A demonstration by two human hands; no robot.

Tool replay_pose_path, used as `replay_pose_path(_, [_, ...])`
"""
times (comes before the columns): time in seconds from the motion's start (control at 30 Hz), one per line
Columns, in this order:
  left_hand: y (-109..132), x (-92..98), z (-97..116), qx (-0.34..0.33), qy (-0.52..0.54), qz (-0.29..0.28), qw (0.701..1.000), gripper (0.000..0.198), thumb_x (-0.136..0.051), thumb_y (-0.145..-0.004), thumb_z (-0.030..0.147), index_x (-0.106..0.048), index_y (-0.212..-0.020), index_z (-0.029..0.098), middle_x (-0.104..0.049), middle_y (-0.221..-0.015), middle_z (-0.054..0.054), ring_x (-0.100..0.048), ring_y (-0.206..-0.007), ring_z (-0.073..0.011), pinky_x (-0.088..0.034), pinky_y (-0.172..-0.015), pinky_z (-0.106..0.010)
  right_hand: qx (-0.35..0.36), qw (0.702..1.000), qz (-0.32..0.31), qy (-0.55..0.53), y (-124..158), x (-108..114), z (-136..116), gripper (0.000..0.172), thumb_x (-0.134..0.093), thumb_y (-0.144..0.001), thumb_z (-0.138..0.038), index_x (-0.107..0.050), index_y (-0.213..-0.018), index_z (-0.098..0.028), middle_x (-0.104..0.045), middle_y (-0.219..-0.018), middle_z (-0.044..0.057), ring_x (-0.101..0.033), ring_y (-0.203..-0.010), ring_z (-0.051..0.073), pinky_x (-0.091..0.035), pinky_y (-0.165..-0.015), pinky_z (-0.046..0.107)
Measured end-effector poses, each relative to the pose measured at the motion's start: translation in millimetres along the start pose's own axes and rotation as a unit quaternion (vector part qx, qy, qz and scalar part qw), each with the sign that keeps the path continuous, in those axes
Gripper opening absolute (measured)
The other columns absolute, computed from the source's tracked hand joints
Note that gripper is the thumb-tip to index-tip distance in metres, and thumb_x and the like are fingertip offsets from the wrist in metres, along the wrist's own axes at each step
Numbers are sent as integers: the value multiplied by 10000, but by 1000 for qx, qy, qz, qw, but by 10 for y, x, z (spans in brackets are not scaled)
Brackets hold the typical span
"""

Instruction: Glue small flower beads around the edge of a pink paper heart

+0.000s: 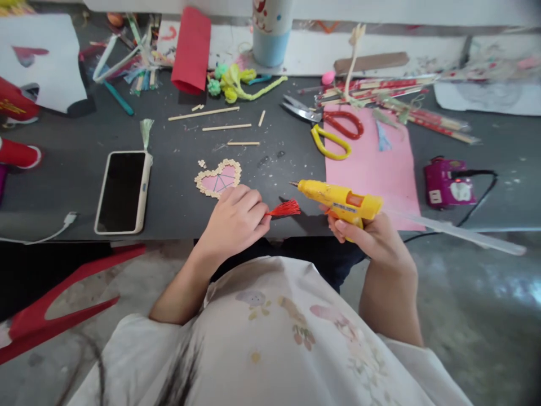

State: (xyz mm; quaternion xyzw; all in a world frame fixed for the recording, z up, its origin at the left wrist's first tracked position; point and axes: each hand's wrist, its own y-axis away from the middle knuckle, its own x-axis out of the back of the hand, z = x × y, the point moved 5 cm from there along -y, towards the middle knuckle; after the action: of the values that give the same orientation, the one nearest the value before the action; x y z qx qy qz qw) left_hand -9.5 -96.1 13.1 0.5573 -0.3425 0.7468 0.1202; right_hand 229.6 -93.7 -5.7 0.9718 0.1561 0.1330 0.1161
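Note:
Pinched in my left hand is a red tassel, its loose strands pointing right. Just beyond that hand lies a heart-shaped piece, pink in the middle with dark lines across it and a beaded-looking pale border; my wrist side hides its lower tip or touches it, I cannot tell which. My right hand is wrapped around the handle of a yellow hot glue gun, nozzle pointing left toward the tassel. A long clear glue stick sticks out of its back end.
Scissors with red and yellow handles rest partly on pink paper. Thin wooden sticks lie beyond the heart. A phone is at left, a purple power box with a cord at right. A cup stands behind.

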Motion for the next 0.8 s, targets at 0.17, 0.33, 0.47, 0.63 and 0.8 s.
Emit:
replay_pose_path(0.17, [-467,15,203,-39,-9,3,999,173,-546,-910,238,-667,-824,149,-629,-831,-64,-551,-854,-218,-459,-760,-362,12,994,109,-5,219,246,119,228,-662,-824,-374,-678,-947,-182,-604,-711,3,-517,-527,111,-451,-509,283])
replay_pose_path(0.33, [-1068,-40,449,-79,0,3,997,217,-519,-933,295,-645,-825,155,-624,-862,-69,-578,-916,-235,-461,-794,-369,31,973,225,-36,414,458,218,262,-688,-826,-382,-698,-1006,-193,-645,-749,19,-521,-534,116,-452,-514,290])
replay_pose_path(0.47, [-1568,-116,627,-81,31,4,996,214,-492,-938,278,-656,-883,152,-644,-972,-90,-569,-1051,-272,-455,-898,-417,47,947,310,-75,529,588,257,223,-688,-841,-360,-702,-980,-186,-660,-810,24,-531,-551,104,-444,-529,280])
replay_pose_path(0.63, [-1994,-286,744,-64,38,-10,997,215,-496,-924,257,-679,-867,160,-655,-941,-90,-573,-1031,-266,-447,-945,-418,43,911,394,-115,629,699,363,262,-684,-844,-361,-693,-1030,-177,-689,-880,36,-502,-528,83,-435,-498,261])
replay_pose_path(0.8, [-2037,-619,810,-61,9,-58,996,225,-497,-911,228,-703,-904,140,-675,-943,-122,-570,-1054,-287,-460,-875,-406,26,898,416,-139,682,693,445,263,-705,-823,-372,-693,-1005,-182,-710,-997,64,-509,-536,76,-454,-490,255])
